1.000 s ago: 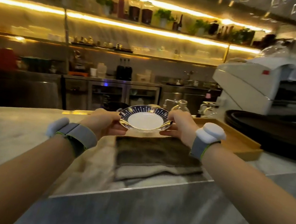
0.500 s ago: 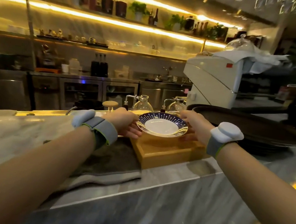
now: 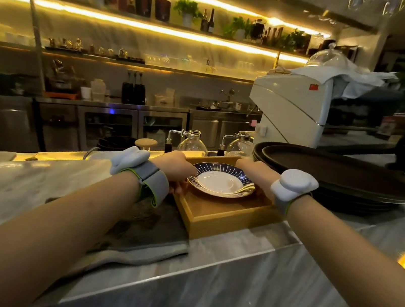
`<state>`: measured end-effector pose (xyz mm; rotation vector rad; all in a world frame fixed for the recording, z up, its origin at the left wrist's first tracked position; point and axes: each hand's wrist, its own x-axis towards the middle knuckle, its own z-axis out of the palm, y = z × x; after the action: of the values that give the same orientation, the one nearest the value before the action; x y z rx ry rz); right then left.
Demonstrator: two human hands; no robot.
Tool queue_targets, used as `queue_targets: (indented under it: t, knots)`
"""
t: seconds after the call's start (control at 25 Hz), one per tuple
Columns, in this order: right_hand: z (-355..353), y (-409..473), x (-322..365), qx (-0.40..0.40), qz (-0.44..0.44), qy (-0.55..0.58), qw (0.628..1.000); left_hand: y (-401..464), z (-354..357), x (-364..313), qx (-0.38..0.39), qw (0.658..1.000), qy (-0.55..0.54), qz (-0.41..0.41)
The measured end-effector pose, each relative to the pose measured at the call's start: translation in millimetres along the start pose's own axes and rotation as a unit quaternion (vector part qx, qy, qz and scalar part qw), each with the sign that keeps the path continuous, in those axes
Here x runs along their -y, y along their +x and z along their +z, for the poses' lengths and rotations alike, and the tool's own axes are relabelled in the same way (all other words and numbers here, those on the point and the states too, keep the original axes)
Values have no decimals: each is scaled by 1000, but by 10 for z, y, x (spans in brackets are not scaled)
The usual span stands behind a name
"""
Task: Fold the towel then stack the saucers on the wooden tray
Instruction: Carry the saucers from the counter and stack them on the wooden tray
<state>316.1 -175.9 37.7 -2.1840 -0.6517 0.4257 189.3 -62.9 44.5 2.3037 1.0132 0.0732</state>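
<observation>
Blue-and-white saucer [image 3: 221, 180], gold at the rim, sits low inside the wooden tray [image 3: 215, 215], pinched at both sides: left hand [image 3: 176, 169] on its left edge, right hand [image 3: 256, 174] on its right. Whether it touches the tray floor, hard to tell. Folded grey towel [image 3: 147, 229] lies on the marble worktop [image 3: 20, 177], touching the tray's left wall, near the front edge.

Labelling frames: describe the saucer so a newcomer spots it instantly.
On the marble counter, right of the folded grey towel, sits a wooden tray. The saucer is over it, held between both hands: white centre, dark blue rim with pale radiating lines.
</observation>
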Motion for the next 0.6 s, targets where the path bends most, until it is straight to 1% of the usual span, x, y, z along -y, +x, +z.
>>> queue_targets:
  t: [0.08,0.12,0.2,0.24,0.28,0.32,0.36,0.44,0.48,0.6]
  knots:
    - [-12,31,-41,4,-15,-104,994,21,3,-16,-3,1000,20,0]
    - [-14,40,-62,-19,-44,-168,985,25,7,-21,-4,1000,22,-1]
    - [-75,9,-101,-123,-139,-235,954,47,22,-38,-18,999,31,7]
    - [-141,-13,-125,-172,-172,-243,939,64,30,-41,-40,998,41,17]
    - [-216,-20,-158,-211,-186,-254,925,81,34,-44,-66,996,51,28]
    - [-286,-6,-203,-229,-176,-284,914,99,36,-40,-88,994,57,37]
    - [-368,-8,-256,-226,-141,-321,909,113,43,-46,-100,992,55,45]
    - [-447,-5,-338,-193,-53,-366,909,138,47,-37,-106,992,47,56]
    - [-459,3,-368,-180,-29,-376,909,152,47,-27,-105,992,43,59]
    - [-428,39,-405,-188,-32,-389,901,156,44,9,-89,995,22,47]
